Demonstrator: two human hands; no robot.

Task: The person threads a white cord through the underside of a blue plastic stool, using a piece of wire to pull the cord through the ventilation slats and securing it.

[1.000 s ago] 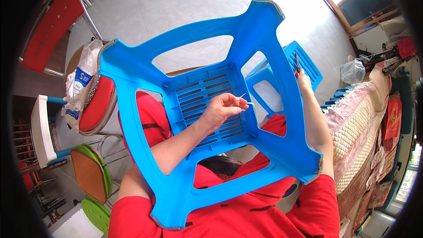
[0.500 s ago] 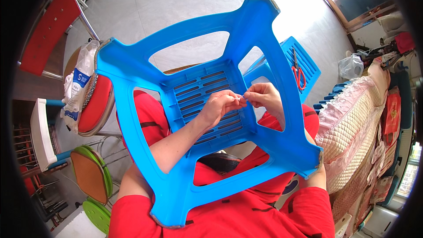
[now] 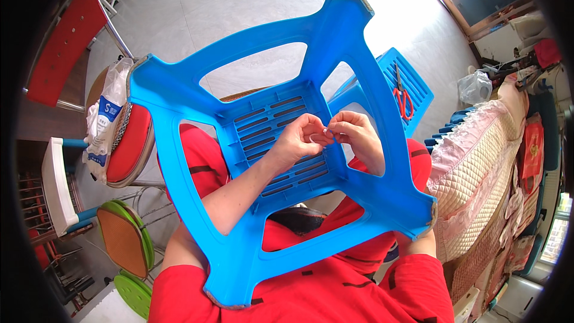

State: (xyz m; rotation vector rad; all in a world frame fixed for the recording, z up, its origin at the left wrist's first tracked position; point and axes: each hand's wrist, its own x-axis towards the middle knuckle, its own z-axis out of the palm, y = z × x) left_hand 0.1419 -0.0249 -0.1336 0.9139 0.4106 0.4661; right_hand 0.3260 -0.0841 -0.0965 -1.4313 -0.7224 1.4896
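Note:
A blue plastic stool [image 3: 236, 266] lies upside down across my lap, its legs pointing up towards me and its slatted seat at the bottom. Inside the frame, my left hand [image 3: 301, 139] is closed in a pinch, and a thin white strand [image 3: 312, 139] curls at its fingers. My right hand [image 3: 357, 133] comes through the stool's right side opening, thumb and forefinger pressed together. The fingertips of both hands meet over a small white bit of the strand. My fingers cover most of it, so its kind is unclear.
Right of the upturned stool, a second blue stool [image 3: 423, 91] carries red-handled scissors [image 3: 404, 100]. On the left, a red-seated chair [image 3: 133, 143] holds a plastic bag [image 3: 106, 116], near green-edged folding stools [image 3: 124, 236]. A quilted, lace-trimmed cover [image 3: 472, 155] lies at right.
My hands stay together at the pinch. The left fingers have opened into a rounder curl, showing more of the white strand. The stool has shifted very slightly left in view.

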